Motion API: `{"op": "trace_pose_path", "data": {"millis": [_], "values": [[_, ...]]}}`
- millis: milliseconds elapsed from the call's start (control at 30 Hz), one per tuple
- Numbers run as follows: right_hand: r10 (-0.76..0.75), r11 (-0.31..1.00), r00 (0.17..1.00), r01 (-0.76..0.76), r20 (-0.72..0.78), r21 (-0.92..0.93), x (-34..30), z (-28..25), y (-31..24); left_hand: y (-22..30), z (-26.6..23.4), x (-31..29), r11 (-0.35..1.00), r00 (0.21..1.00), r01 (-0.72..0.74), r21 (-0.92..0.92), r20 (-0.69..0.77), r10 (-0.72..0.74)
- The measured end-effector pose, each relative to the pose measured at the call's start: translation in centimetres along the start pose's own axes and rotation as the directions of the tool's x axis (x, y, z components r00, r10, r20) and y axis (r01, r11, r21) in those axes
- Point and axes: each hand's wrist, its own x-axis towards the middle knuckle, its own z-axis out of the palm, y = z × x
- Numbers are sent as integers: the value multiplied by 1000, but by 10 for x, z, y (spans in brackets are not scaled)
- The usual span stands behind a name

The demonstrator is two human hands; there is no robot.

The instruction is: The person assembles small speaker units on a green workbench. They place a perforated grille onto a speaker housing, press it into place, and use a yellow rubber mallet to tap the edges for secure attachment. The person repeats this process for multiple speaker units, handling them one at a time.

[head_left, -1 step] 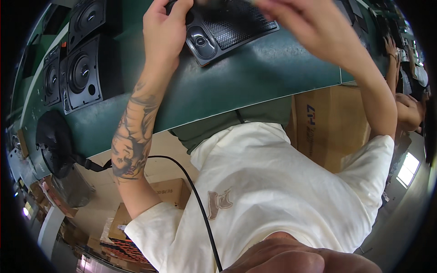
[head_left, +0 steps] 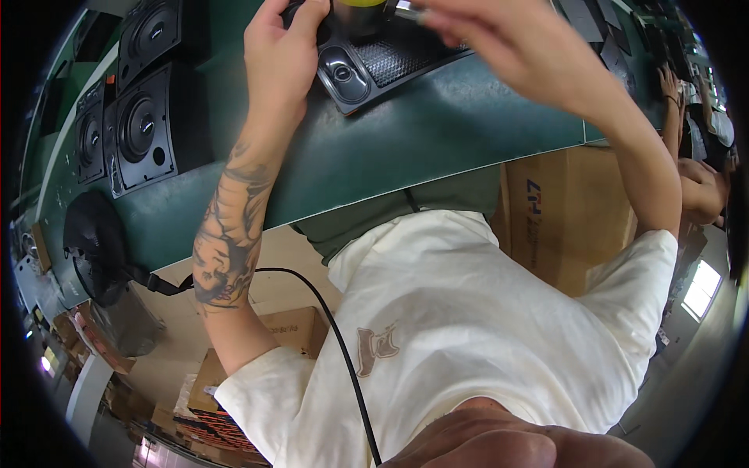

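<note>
A black speaker front panel (head_left: 343, 76) with a textured mesh face lies tilted on the green bench, its far part cut off by the upper edge. My left hand (head_left: 285, 43) is closed at its left side, thumb along the edge; the fingertips are partly out of view. Over the mesh stands a dark cylinder with a yellow-green band (head_left: 363, 14), its top cut off. My right hand (head_left: 499, 39) hovers over the panel's right part, fingers smeared by motion. Close to those fingers is a shiny bit (head_left: 407, 9) too blurred to name.
Several black speakers (head_left: 140, 125) stand on the left of the green bench (head_left: 390, 148). A black bag with a strap (head_left: 94, 242) sits at the left edge. Cardboard boxes (head_left: 569, 210) are under the bench. A black cable (head_left: 335, 327) crosses my shirt. Other people are at far right.
My right hand has shifted a little to the left. The dark cylinder shows lower in view, its yellow-green band now visible. My left hand and the panel have hardly moved.
</note>
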Motion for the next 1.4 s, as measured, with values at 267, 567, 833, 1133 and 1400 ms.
{"op": "trace_pose_path", "data": {"millis": [267,567,833,1133,1400], "values": [[201,978,970,-190,-140,84,-39,-27,3,-3,-8,-2,999,997,-27,33,-65,29],[549,805,809,-444,-211,394,-102,-10,25,5,-4,-2,972,996,-45,231,-63,61],[211,871,803,-413,-558,-265,-116,64,107,68,53,-5,146,747,-664,733,659,90],[264,907,820,-32,-507,421,-119,49,72,71,37,23,614,714,-590,525,694,92],[-111,871,964,212,-243,442,-29,-1,51,42,50,4,773,872,440,-457,423,-246]]}}
